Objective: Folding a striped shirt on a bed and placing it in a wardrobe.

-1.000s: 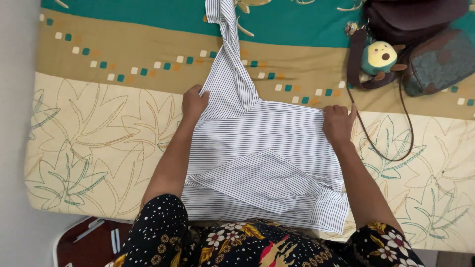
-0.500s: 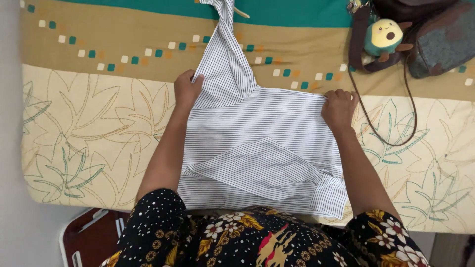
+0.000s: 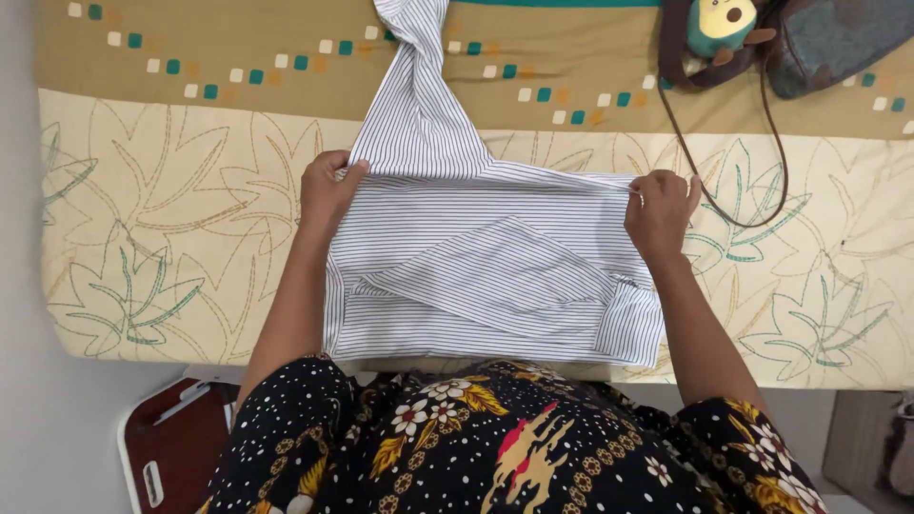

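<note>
Striped shirt (image 3: 495, 276), white with fine dark lines, lies partly folded on a mattress (image 3: 171, 247) with a leaf-patterned cover, close to the near edge. It looks light, thin and limp, likely to sag and slide out of its folds unless held at both ends of a crease. The left hand (image 3: 327, 193) pinches the far fold at its left corner and the right hand (image 3: 659, 211) pinches the right corner, fingers closed on cloth. One twisted part (probably a sleeve) runs off the top edge. A dark bag (image 3: 828, 38) with a plush toy (image 3: 721, 23) is cut off too, and the shirt's near hem is partly hidden behind the floral clothing (image 3: 505, 447).
</note>
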